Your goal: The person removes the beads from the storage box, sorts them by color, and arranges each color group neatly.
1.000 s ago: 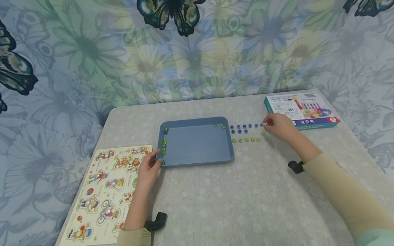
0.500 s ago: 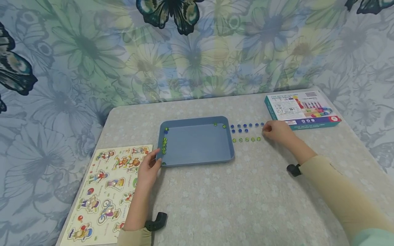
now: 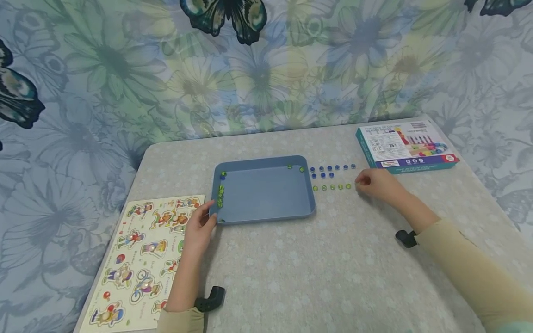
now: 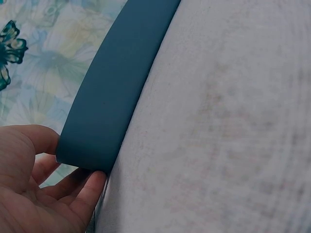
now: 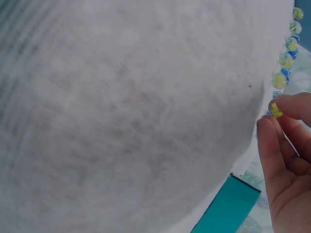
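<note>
My left hand [image 3: 200, 231] holds the near left corner of the blue-grey tray [image 3: 266, 192], thumb at the rim and fingers low against the wall in the left wrist view. Inside the tray, several green marbles [image 3: 220, 196] and a blue one lie mostly along the left side, with two green ones at the far right. My right hand [image 3: 376, 185] pinches a yellow-green marble [image 5: 275, 109] between thumb and fingertips, at the right end of a row of green marbles [image 3: 332, 187]. Beyond that row stand two rows of blue marbles [image 3: 329, 168], the farther one longer.
A teal and white printed box [image 3: 408, 145] lies at the back right, just beyond my right hand. At the left, a picture puzzle board [image 3: 141, 263] lies partly under my left forearm. A patterned cloth [image 3: 258, 83] hangs behind the table.
My right hand has left the blue marble at the end of the far row and come nearer, taking hold of a green marble. The left hand stays at the tray corner.
</note>
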The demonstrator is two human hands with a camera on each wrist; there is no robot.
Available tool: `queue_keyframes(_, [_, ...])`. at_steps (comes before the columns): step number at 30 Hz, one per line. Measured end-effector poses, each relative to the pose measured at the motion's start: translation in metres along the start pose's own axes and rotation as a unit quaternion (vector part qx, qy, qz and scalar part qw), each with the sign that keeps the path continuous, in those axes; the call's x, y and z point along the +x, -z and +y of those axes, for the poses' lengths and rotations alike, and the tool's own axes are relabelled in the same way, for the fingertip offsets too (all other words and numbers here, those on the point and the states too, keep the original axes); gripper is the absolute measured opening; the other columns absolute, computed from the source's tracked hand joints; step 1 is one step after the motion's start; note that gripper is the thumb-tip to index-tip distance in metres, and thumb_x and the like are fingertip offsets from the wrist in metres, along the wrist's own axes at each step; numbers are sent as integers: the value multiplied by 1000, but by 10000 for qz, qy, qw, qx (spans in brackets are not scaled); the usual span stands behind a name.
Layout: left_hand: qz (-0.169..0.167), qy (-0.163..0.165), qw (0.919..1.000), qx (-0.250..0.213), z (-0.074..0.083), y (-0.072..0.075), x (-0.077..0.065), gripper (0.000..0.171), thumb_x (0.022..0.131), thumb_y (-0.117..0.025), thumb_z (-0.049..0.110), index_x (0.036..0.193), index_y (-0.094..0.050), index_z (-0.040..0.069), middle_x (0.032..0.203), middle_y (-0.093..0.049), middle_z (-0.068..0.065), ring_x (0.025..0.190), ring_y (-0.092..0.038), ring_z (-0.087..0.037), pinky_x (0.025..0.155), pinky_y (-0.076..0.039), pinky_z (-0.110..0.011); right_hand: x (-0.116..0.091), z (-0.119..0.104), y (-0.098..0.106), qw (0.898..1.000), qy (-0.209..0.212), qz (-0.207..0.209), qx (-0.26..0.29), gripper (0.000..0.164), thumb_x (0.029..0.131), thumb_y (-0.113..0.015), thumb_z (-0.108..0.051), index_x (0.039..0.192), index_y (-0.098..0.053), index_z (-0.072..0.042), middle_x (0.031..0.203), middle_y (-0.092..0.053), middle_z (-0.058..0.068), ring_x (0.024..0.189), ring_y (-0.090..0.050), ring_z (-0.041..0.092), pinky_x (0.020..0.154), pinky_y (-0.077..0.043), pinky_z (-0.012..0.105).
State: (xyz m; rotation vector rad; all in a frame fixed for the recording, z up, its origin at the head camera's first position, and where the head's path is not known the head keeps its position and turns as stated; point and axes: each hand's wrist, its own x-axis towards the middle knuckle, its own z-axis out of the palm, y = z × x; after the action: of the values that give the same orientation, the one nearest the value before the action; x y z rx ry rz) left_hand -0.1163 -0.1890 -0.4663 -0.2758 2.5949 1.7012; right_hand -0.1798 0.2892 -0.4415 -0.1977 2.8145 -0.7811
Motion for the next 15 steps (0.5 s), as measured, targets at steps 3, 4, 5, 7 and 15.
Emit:
queue_keyframes(3, [16,12,10000,44,-1,0,1,39,94,-53,12,134,-50,13,143,-39,-11,125,-44,-29,98,-43,-41,1,1,-3,10000,-47,8,-68,16,85,-64,-13,97,-66,-3,84,-62,7,77,-53,22,70,-47,35])
queue_keyframes(4, [15,11,10000,59,-1,0,0,40,94,-53,12,134,-50,13,143,-39,-11,125,-44,-29,98,-43,-41,1,1,-4,9999,-72,8,-90,16,85,-64,-14,96,-66,-3,84,-62,7,76,-53,21,70,-47,35])
queue_keyframes(5, [25,14,10000,77,-1,0,0,39,94,-53,12,134,-50,14,142,-39,-11,125,-45,-29,98,-43,-41,1,1,-4,9999,-89,7,-98,16,84,-65,-14,96,-66,-3,84,-62,7,76,-54,22,70,-47,35])
queue_keyframes(7, [49,19,9999,105,-1,-1,1,39,94,-53,13,133,-50,14,142,-40,-11,124,-45,-28,99,-43,-41,2,2,-6,9999,-115,7,-115,16,84,-65,-14,96,-66,-3,84,-62,7,76,-54,21,71,-47,36])
queue_keyframes(15, [125,94,9998,120,1,-1,0,40,94,-53,14,133,-51,16,140,-42,-9,120,-48,-27,96,-46,-39,1,-2,-5,9999,-108,6,-103,19,85,-66,-16,99,-65,-3,84,-62,7,77,-53,21,70,-47,35])
